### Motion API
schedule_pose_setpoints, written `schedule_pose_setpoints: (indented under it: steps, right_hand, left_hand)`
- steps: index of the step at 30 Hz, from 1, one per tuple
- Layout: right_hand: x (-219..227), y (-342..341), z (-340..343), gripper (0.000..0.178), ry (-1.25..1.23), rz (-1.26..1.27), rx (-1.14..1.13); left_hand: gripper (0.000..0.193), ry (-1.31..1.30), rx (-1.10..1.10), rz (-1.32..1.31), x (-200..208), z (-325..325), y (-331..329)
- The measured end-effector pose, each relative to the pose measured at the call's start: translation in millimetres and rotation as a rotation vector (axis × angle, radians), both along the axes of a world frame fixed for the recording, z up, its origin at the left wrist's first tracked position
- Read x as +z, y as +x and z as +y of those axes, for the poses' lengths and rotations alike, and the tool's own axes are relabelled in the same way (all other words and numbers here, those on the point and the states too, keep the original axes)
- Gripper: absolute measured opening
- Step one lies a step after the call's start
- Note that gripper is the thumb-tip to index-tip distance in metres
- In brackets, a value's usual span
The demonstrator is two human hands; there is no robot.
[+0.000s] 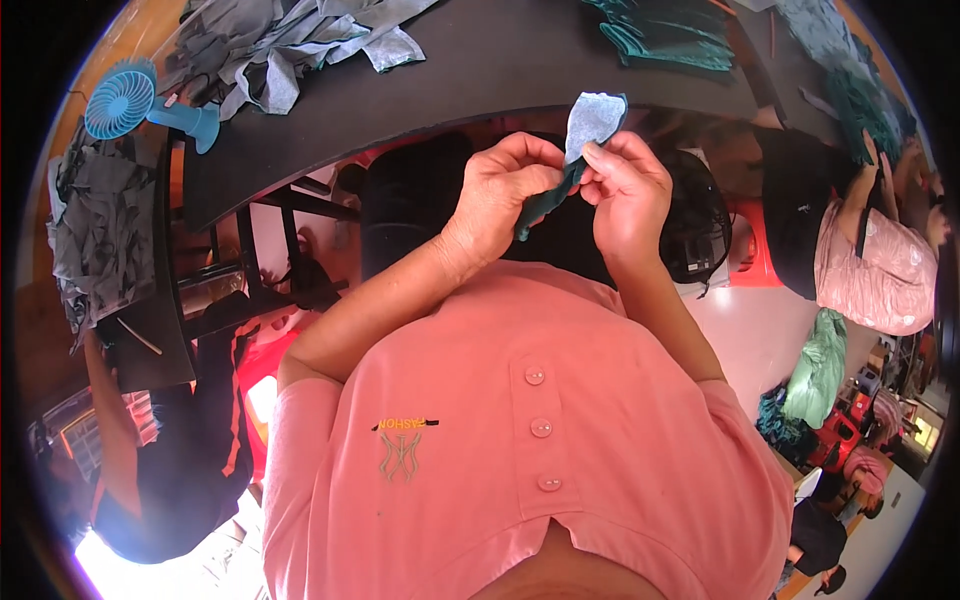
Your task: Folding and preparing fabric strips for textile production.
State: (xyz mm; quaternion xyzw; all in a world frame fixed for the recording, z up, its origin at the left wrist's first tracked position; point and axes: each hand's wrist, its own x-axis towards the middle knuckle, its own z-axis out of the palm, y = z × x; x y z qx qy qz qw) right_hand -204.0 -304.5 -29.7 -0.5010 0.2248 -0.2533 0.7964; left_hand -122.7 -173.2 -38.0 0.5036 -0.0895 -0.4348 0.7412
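Observation:
Between my two hands, above my lap and near the table edge, is a small piece of fabric (594, 122). One face is pale blue-grey and its dark teal part hangs down in a narrow, folded strip. My left hand (505, 190) pinches the teal strip along its left side, the fingers curled in. With thumb and fingertips, my right hand (630, 190) grips the piece just under its pale end. That pale end stands up above the fingers, flared and slightly curved.
Ahead lies a dark table (480, 70) bearing a heap of grey cloth pieces (290, 50) and a stack of teal pieces (670, 40). A blue fan (125, 100) stands at its left edge. Other people sit working on both sides, one in a pink patterned top (875, 265).

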Motion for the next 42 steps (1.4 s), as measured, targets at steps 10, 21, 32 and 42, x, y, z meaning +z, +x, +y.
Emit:
schedule_pose_setpoints:
  steps: [10, 21, 32, 42]
  right_hand:
    - [-1, 1, 7, 0.012, -0.035, 0.016, 0.028]
    - [-9, -6, 15, 0.007, -0.256, 0.185, 0.129]
    - [-18, -2, 25, 0.010, -0.260, -0.067, 0.115]
    - [4, -4, 19, 0.009, -0.160, -0.144, 0.124]
  left_hand:
    - [0.013, 0.045, 0.117, -0.073, 9, -1, -8]
    - [0.005, 0.012, 0.219, -0.035, -7, -6, -2]
    - [0.010, -0.031, 0.259, -0.403, -16, 7, -17]
    - [0.017, -0.098, 0.423, -1.512, 18, -20, -5]
